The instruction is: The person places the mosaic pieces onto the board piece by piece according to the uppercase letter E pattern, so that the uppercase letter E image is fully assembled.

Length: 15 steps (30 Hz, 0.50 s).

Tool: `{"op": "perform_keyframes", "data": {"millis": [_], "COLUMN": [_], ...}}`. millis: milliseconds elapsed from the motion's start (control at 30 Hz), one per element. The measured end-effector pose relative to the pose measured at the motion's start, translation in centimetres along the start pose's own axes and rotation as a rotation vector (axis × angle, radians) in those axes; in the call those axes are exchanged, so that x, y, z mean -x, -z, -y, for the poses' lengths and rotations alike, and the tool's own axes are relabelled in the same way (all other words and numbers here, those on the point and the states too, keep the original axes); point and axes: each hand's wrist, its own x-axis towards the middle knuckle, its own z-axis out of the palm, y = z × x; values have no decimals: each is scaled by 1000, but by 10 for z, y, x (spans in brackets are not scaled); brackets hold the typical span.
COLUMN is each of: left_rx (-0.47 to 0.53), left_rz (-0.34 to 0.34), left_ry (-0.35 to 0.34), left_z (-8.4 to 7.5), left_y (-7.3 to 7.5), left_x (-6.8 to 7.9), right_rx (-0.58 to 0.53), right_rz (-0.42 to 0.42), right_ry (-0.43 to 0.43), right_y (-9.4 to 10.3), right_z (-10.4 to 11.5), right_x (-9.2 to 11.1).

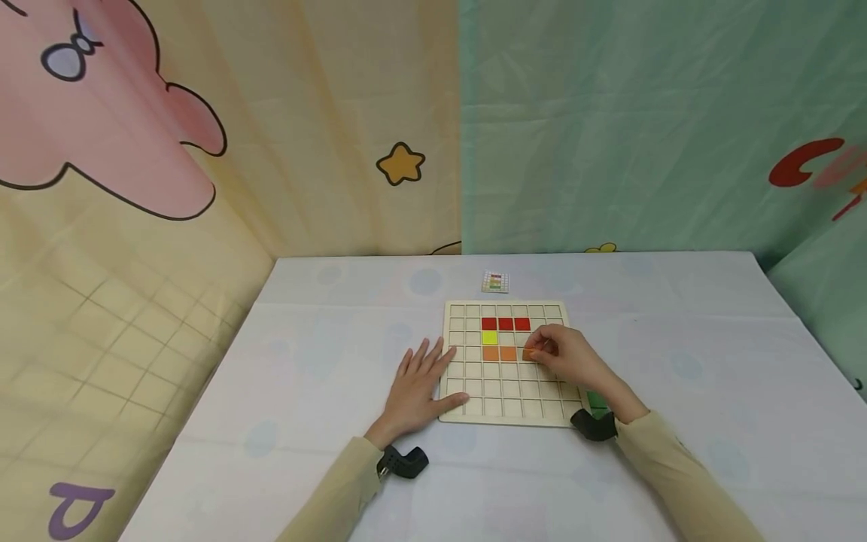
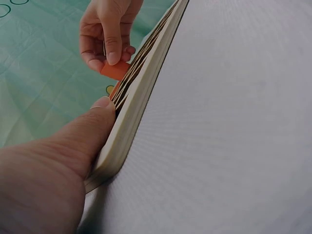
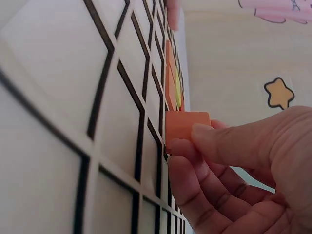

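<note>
A cream grid board with square cells lies on the table. Three red tiles sit in one row of it, a yellow tile below the leftmost red one, and two orange tiles in the row under that. My right hand pinches another orange tile between thumb and fingers, at the cell right of those two. In the right wrist view this tile stands tilted up, its edge right at the grid. My left hand rests with spread fingers on the board's left edge, thumb on its near corner.
Behind the board lies a small card printed with a coloured grid pattern. Green pieces lie at the board's near right, partly hidden by the right wrist and its black camera. Printed curtains hang beyond the white table.
</note>
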Motion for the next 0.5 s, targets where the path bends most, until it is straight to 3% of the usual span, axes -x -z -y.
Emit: {"op": "perform_keyframes", "data": {"millis": [267,500], "left_rx": [3,8], "left_rz": [8,12], "left_ry": [12,11], "left_z": [0,-1], "left_y": [0,1], "left_x": [-1,-1], "right_rx": [19,126], "right_rz": [-19,-46], "right_ry": [18,11], "right_y": [-6,-5], "right_z": [3,5], "right_x": [-3,-1]}}
